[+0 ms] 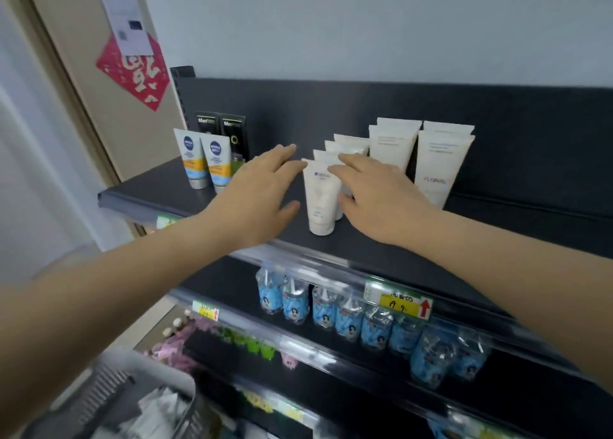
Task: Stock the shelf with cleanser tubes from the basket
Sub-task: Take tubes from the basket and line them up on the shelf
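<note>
Tubes (321,196) stand upright, caps down; left hand (262,199), right hand (381,196) — fingers splayed — flank them.

Basket (109,395) blurred and cut by bottom edge, contents indistinct, rear cleanser tubes (348,141) partly behind right hand (381,199), price label (398,301) illegible.

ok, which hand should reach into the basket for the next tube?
Likely left: the basket sits lower left, below that arm; the left hand is open beside the white tubes, the right hand touches them.
</note>
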{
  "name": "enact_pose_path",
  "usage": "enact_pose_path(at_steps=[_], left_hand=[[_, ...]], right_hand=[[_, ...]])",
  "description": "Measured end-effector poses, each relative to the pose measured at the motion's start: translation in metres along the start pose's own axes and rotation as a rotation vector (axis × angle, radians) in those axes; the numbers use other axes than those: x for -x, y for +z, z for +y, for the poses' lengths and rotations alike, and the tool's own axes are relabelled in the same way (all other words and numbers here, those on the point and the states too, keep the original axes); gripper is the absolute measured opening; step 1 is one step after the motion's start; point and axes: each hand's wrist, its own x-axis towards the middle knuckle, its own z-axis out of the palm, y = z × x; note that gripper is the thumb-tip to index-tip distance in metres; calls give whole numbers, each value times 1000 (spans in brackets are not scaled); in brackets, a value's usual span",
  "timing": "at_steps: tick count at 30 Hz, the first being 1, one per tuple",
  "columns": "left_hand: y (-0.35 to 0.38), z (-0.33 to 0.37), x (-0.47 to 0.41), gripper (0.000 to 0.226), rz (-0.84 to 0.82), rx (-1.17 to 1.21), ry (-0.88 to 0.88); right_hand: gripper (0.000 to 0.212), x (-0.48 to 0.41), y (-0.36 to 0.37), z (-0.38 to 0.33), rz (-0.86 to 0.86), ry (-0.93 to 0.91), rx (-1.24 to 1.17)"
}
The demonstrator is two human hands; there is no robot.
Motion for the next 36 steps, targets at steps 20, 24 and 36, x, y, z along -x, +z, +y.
enact_pose_path(at_steps=[20, 24, 36], left_hand=[[40, -186, 245, 66, -282, -27, -554], [64, -222, 295, 63, -345, 45, -644], [165, -280, 416, 53, -530, 312, -1038]], right_hand=[[51, -55, 159, -263, -239, -444, -111], [48, -54, 206, -320, -312, -481, -162], [48, -41, 349, -402, -654, -621, -153]])
